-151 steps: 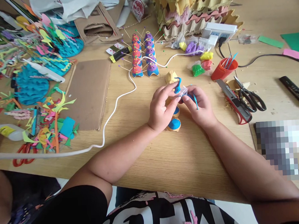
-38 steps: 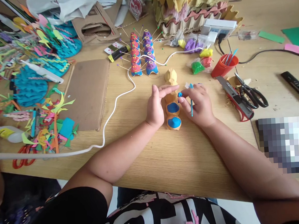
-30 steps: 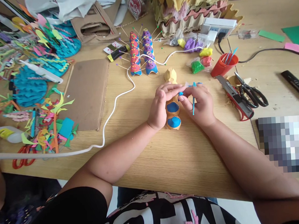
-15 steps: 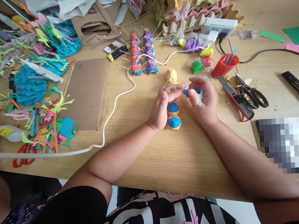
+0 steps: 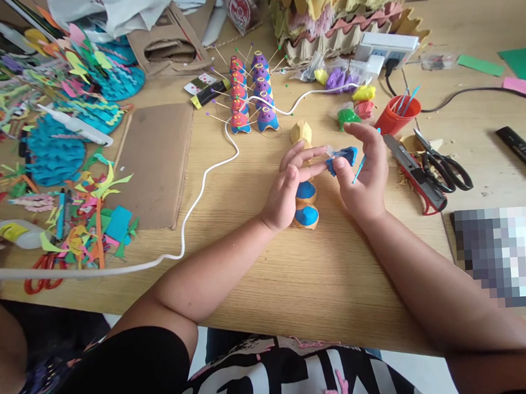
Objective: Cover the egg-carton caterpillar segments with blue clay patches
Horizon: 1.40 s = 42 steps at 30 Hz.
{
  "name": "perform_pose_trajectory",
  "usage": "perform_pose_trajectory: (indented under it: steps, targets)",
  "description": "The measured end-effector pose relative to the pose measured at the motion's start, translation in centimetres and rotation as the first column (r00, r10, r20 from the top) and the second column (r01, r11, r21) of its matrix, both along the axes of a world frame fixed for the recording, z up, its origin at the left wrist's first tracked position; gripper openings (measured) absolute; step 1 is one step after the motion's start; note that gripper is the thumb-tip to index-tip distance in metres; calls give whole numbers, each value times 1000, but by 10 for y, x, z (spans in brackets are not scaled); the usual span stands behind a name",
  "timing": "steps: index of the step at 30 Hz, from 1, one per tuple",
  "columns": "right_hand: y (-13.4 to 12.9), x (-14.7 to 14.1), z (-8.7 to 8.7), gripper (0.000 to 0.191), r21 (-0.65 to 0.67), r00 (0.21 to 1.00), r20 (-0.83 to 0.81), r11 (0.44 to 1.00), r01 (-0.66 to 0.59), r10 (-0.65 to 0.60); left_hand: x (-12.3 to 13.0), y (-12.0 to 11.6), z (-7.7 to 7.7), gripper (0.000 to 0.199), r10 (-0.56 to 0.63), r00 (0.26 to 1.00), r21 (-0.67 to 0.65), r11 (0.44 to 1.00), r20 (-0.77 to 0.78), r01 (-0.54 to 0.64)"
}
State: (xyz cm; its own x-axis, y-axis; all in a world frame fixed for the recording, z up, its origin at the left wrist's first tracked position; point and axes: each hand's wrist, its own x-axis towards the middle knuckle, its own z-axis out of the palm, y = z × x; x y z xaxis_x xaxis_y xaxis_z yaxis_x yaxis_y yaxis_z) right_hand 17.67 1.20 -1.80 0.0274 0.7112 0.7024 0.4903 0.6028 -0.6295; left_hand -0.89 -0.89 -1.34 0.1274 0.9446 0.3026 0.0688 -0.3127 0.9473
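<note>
My right hand (image 5: 365, 185) pinches a lump of blue clay in a clear wrapper (image 5: 344, 159) between thumb and fingers. A thin light-blue stick (image 5: 360, 168) is held in the same hand, slanting across the palm. My left hand (image 5: 281, 193) has its fingers stretched toward the lump, the tips at the wrapper's edge and the thumb raised apart. Beneath both hands lies a strip of egg-carton cups (image 5: 307, 224); its two near cups have blue clay on top, and its far cup (image 5: 300, 130) is bare. The middle of the strip is partly hidden by my left hand.
Two decorated cup rows (image 5: 240, 122) stand behind, crossed by a white cable (image 5: 205, 180). At right are an orange-red cup (image 5: 396, 116), a utility knife (image 5: 415, 173) and scissors (image 5: 446, 168). Cardboard (image 5: 154, 168) and paper scraps lie left, beside another person's arm.
My right fingers have lifted and spread, bringing more of the blue lump and its wrapper into view. The left fingers have spread slightly; the strip stays put.
</note>
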Motion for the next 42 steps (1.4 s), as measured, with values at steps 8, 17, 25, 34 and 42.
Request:
perform_pose_trajectory:
  steps: [8,17,25,34,42]
  targets:
    - [-2,0,1,56,34,994,95,998,57,-60,-1,1,-5,88,-45,997,24,999,58,44]
    - [9,7,-13,86,-2,985,110,991,-130,130,-4,6,-23,96,-198,977,173,963,-79,209]
    - [13,12,-14,68,83,997,-11,994,-69,70,-7,12,-32,98,-136,988,189,971,-67,147]
    - [11,10,-15,62,65,1000,22,998,-7,6,-7,12,-31,90,-99,985,247,960,-140,131]
    - [9,6,-6,61,214,994,102,975,-56,35,-4,12,-26,42,19,972,342,937,-235,65]
